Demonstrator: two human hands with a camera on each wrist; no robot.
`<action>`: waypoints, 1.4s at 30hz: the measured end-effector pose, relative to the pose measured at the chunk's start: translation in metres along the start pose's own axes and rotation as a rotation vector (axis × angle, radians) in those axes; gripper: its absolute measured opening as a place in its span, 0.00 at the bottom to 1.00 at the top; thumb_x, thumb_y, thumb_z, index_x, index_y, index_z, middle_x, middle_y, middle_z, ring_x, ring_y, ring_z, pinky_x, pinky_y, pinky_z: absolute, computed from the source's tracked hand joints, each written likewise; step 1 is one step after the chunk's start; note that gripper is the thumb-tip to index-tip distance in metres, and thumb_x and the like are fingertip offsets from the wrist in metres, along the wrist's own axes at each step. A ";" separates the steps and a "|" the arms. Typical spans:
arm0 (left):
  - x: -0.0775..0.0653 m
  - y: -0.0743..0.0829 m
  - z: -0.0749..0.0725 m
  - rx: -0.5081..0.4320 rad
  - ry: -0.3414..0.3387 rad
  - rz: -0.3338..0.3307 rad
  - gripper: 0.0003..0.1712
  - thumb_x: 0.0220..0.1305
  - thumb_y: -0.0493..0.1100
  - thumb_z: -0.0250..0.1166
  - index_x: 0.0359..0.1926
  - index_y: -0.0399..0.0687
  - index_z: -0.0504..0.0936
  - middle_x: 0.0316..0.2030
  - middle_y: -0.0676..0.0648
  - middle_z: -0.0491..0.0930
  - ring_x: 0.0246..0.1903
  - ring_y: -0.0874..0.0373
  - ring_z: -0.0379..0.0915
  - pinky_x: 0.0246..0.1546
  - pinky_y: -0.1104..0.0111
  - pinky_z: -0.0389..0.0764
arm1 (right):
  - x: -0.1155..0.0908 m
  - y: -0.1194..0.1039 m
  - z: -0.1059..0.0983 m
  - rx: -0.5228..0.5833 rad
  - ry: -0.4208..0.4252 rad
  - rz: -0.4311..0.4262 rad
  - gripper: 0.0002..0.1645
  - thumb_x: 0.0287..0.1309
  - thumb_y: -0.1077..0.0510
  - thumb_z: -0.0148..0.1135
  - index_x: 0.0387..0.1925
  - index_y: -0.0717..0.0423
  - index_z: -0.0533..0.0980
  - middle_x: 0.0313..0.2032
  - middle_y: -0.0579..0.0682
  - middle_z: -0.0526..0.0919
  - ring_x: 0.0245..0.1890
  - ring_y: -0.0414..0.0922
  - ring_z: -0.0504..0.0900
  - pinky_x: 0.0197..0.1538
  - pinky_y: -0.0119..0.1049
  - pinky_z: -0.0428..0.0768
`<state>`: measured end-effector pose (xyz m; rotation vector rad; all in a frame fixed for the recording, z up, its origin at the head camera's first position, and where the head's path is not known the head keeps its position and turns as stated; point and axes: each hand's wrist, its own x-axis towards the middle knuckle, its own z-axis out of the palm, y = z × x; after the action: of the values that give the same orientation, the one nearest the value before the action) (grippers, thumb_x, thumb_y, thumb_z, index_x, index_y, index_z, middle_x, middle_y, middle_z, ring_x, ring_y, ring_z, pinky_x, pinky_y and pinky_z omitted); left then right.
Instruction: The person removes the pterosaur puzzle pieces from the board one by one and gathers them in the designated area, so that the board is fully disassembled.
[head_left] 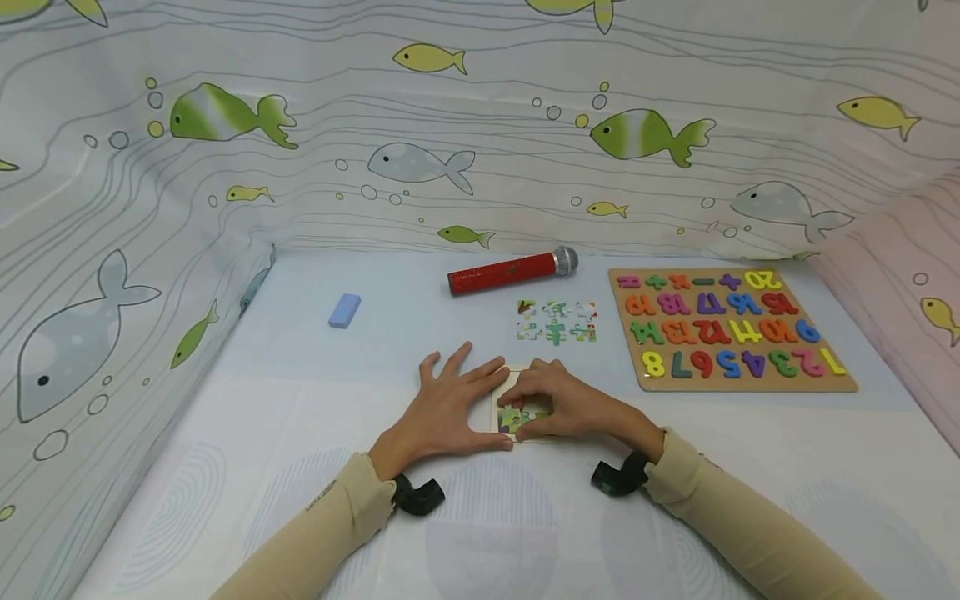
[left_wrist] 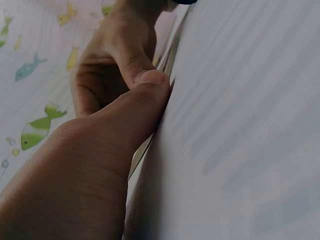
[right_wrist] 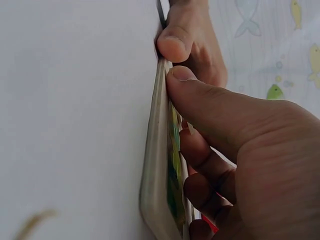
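A small puzzle board [head_left: 495,427] with a pale frame lies in front of the person, green jigsaw pieces along its near side. The left hand [head_left: 453,408] spreads its fingers beside the board, with thumb and fingertips at its left edge. Over the board, the right hand [head_left: 573,404] curls its fingers and pinches a green puzzle piece [head_left: 510,418] at the near left corner. In the right wrist view the right thumb [right_wrist: 200,97] lies along the board's edge [right_wrist: 157,150], close to the left thumb [right_wrist: 175,42]. The right palm hides part of the board.
Several loose puzzle pieces [head_left: 555,323] lie beyond the board. Behind them is a red microphone [head_left: 506,273]. A wooden number board [head_left: 738,385] with colourful numerals sits at right, and a blue block [head_left: 345,311] at far left. Fish-printed cloth [head_left: 510,200] walls the back and sides.
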<state>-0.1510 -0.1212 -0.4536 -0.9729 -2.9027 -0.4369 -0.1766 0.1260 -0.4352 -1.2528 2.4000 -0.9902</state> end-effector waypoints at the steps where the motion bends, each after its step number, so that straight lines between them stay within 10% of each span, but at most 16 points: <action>1: 0.000 0.000 0.000 0.002 0.002 0.001 0.57 0.51 0.81 0.62 0.77 0.62 0.63 0.78 0.59 0.59 0.80 0.38 0.44 0.68 0.31 0.43 | 0.000 0.001 0.000 -0.001 -0.003 -0.002 0.27 0.53 0.47 0.78 0.55 0.45 0.84 0.43 0.37 0.85 0.46 0.37 0.72 0.52 0.41 0.63; 42: 0.000 0.002 -0.001 0.002 0.012 0.010 0.59 0.47 0.82 0.65 0.76 0.61 0.66 0.76 0.58 0.64 0.79 0.36 0.47 0.66 0.32 0.51 | -0.006 0.028 -0.031 0.046 0.245 0.059 0.27 0.59 0.55 0.74 0.60 0.52 0.82 0.41 0.44 0.83 0.45 0.47 0.74 0.51 0.44 0.68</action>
<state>-0.1496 -0.1200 -0.4518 -0.9812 -2.8857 -0.4368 -0.2060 0.1559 -0.4317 -1.0938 2.5610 -1.2370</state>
